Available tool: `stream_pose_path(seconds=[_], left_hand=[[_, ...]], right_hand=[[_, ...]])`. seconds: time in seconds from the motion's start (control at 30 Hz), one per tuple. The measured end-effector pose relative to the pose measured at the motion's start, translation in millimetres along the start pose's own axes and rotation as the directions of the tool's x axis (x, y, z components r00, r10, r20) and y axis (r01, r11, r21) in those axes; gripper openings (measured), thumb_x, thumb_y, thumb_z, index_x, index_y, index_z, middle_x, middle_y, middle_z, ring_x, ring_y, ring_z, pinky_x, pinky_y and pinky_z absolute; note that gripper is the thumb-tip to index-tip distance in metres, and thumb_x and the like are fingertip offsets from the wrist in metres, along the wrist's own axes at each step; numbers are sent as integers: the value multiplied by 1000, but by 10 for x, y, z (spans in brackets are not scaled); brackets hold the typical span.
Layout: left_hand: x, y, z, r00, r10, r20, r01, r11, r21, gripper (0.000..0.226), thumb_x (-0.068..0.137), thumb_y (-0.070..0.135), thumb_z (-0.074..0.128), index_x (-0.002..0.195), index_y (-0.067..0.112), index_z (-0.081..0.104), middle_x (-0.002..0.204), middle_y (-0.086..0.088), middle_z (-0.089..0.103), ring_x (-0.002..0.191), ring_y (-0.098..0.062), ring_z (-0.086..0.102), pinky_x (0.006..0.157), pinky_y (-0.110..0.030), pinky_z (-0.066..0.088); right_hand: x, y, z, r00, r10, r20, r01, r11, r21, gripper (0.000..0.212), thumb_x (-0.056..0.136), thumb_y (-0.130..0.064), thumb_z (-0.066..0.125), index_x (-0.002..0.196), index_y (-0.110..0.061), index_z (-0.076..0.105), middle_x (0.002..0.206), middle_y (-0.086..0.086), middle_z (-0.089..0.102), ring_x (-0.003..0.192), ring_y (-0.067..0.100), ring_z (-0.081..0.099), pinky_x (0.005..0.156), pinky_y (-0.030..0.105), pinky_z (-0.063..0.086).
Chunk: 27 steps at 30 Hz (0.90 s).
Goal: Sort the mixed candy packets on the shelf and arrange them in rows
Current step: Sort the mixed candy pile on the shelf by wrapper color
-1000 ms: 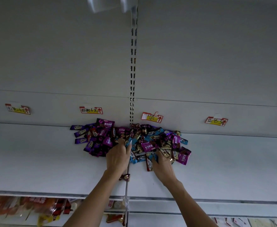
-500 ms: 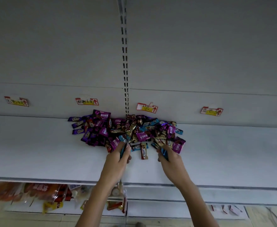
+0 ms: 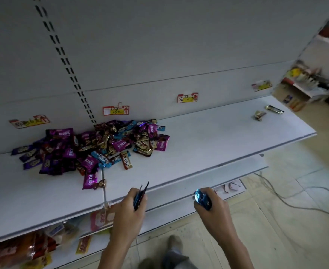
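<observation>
Now that both hands are out of the pile they were buried in half a second ago, the head view looks pretty different: they've come back over the front lip of the shelf [image 3: 208, 136] and neither one touches it. The left hand [image 3: 129, 208] has its fingers curled round a thin blue stack [image 3: 140, 196]. It's edge-on, so I can't count the packets. The right hand [image 3: 214, 208] is clamped round a shiny blue bunch [image 3: 203, 199], a bit crumpled.

The camera has swung right too. The pile [image 3: 93, 148] now sits off to the left against the back wall, under a tag [image 3: 116, 110] by the slotted upright. A long bare stretch of shelf has opened up to its right. Way down that end lie a couple of strays [image 3: 259, 115], well apart from the heap.

My read is that the blues are getting pulled out as one sort, and the turn suggests they're headed for that open stretch, maybe under the far tag [image 3: 187, 98]. The pile is still a proper mix of purple, pink, blue and gold, with more blue ones in it. No row is laid yet, so sorting has barely started.
</observation>
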<state>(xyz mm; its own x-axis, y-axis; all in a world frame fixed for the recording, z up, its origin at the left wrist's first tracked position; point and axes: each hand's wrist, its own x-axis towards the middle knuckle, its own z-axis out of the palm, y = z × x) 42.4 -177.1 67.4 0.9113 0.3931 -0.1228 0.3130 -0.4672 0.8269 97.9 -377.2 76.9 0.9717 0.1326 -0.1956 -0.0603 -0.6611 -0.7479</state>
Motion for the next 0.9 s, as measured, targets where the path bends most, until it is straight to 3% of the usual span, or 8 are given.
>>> stream_pose_path(seconds=[0.3, 0.6, 0.77, 0.9], left_hand=[[200, 486, 707, 996, 65, 64, -62, 997, -46, 13, 93, 20, 51, 80, 18, 53, 59, 1, 46, 50, -3, 43, 49, -17, 34], [578, 1098, 1788, 989, 16, -147, -29, 996, -87, 10, 92, 16, 53, 87, 23, 57, 69, 1, 54, 61, -10, 50, 53, -12, 37], [693, 1281, 1994, 971, -22, -237, -3, 994, -105, 17, 92, 16, 52, 103, 26, 60, 87, 2, 61, 75, -6, 55, 62, -10, 40], [871, 1309, 1993, 963, -23, -269, 5, 998, -66, 23, 95, 21, 48, 113, 30, 58, 91, 5, 60, 80, -5, 56, 63, -9, 40]], right_hand=[[252, 521, -576, 997, 42, -62, -41, 999, 18, 19, 86, -11, 59, 99, -24, 52, 71, -7, 54, 57, 8, 46, 50, 15, 36], [1181, 963, -1530, 986, -117, 116, 121, 992, -24, 9, 96, -15, 44, 97, -24, 45, 69, -5, 47, 57, 8, 40, 49, 15, 34], [1632, 1045, -1694, 964, -150, 219, 150, 989, 21, 14, 100, -26, 36, 88, -21, 41, 62, 1, 44, 52, 14, 35, 52, 30, 30], [1947, 977, -1620, 947, -184, 264, 191, 982, -2, 13, 99, -26, 37, 89, -19, 40, 61, 1, 45, 51, 14, 36, 52, 30, 30]])
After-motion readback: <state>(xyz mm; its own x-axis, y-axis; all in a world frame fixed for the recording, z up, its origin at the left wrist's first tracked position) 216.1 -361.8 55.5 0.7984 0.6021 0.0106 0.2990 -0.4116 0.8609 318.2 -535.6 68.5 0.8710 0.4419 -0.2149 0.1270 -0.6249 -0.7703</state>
